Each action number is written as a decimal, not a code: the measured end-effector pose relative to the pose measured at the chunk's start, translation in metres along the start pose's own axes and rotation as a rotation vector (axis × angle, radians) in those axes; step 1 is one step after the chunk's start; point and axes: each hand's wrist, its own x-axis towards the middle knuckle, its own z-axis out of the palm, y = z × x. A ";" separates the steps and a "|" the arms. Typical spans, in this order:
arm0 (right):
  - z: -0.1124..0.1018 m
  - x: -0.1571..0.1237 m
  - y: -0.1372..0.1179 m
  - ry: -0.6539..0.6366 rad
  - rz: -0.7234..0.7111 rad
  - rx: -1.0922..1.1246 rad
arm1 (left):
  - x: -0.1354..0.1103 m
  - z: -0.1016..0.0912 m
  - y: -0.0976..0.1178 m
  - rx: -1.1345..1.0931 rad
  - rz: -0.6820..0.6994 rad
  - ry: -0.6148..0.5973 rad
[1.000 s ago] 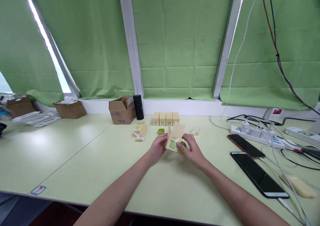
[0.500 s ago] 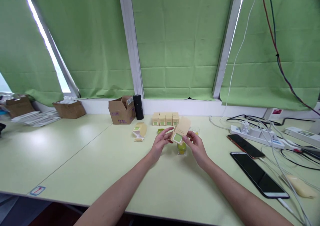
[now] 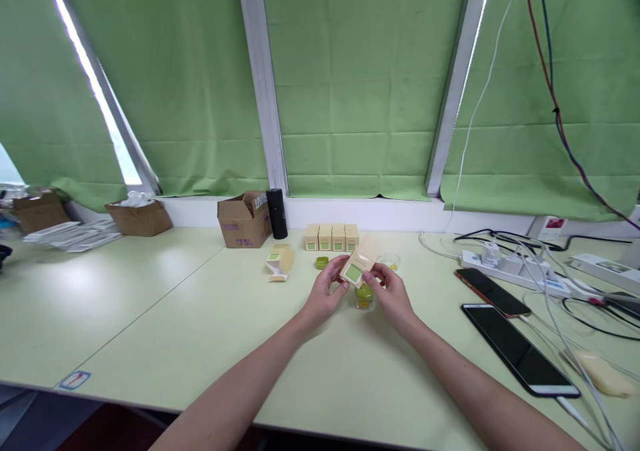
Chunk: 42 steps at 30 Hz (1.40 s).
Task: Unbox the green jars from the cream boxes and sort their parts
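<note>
Above the jar (image 3: 364, 296), 2 hands' grip on carton (image 3: 359, 263)

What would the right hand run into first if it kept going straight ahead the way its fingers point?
Probably the small beige carton that the right hand already pinches together with the left hand. Past it stands the row of four beige boxes, though depth is unclear.

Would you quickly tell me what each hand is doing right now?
Left hand: closed on the small tan carton.
Right hand: closed on the same carton, above the green jar.
</note>
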 end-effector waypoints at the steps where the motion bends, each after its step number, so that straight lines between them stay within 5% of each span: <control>1: 0.000 0.000 -0.001 0.005 0.002 -0.004 | 0.000 0.000 0.000 0.005 -0.004 0.003; 42: 0.002 -0.002 -0.002 -0.082 0.078 0.071 | 0.002 0.002 0.004 -0.027 -0.031 0.008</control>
